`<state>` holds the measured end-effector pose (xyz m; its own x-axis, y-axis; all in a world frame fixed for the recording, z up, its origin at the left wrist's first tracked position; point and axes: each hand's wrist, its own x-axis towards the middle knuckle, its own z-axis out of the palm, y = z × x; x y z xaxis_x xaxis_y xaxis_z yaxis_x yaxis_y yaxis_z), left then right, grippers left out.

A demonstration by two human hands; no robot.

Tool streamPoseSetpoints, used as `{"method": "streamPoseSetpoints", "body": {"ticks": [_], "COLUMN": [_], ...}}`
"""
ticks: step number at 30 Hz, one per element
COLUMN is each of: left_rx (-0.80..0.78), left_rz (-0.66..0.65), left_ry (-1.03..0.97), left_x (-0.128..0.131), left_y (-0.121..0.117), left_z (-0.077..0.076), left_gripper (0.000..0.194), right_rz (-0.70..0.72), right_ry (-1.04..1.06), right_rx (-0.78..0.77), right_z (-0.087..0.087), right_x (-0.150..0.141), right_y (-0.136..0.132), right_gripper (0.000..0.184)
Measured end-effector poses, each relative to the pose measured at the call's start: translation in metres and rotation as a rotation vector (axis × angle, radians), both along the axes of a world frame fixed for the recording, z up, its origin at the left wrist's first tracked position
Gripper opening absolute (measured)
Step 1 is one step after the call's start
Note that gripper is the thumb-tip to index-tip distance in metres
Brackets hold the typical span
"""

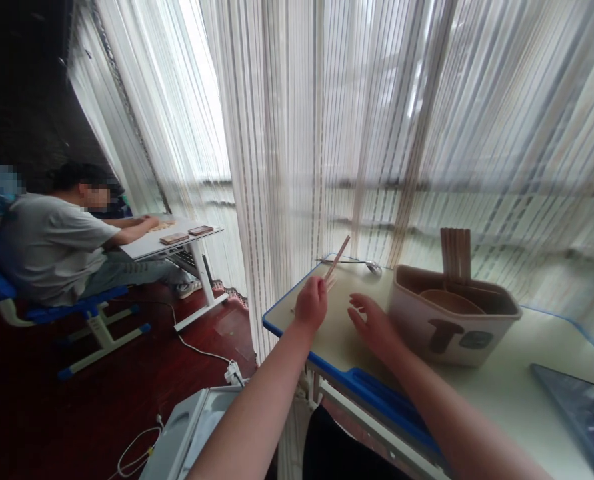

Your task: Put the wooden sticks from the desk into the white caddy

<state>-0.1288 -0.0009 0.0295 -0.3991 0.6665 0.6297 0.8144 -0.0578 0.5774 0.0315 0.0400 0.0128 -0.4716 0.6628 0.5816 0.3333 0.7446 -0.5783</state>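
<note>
My left hand (311, 303) is closed around chopsticks (337, 257), which point up and away to the right; how many it holds I cannot tell. My right hand (374, 323) is just to the right, above the desk, with its fingers apart and slightly curled and nothing in them. Close by its right side stands a pinkish-beige plastic bin (441, 337). A bundle of brown sticks (455, 255) rises upright from the bin, beside a brown round bowl-like piece (451, 301). Behind my hands a metal spoon (373, 268) lies near the desk's far edge.
The pale desk (507, 393) has a blue rim. A dark tablet-like panel (579, 407) lies on its right. Sheer curtains (357, 133) hang behind. At left, another person (59, 247) sits working at a white table (149, 248). Cables and a power strip (233, 373) lie below.
</note>
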Motion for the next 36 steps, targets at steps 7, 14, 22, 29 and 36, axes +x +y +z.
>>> {"method": "streamPoseSetpoints", "body": {"ticks": [7,14,22,29,36], "left_rx": [0.129,0.166,-0.057,-0.408,-0.537], "left_rz": [-0.19,-0.428,-0.665,-0.901,-1.001], "left_ry": [0.089,0.032,-0.204,-0.7,-0.925], "left_x": [0.002,0.002,0.006,0.006,0.003], "left_y": [0.008,0.013,0.008,-0.001,-0.003], "left_z": [-0.003,-0.01,-0.008,-0.002,0.001], "left_gripper": [0.02,0.016,0.026,0.034,0.036], "right_rz": [-0.021,-0.042,-0.073,-0.085,-0.064], "right_ry": [0.145,0.364,0.478,0.421,0.376], "right_rx": [-0.103,-0.207,-0.199,-0.186,-0.209], "right_z": [0.007,0.009,0.015,0.016,0.012], "right_x": [-0.001,0.0,0.003,0.005,0.005], "right_y": [-0.005,-0.002,-0.002,-0.004,0.001], "right_gripper": [0.035,0.038,0.033,0.029,0.031]}}
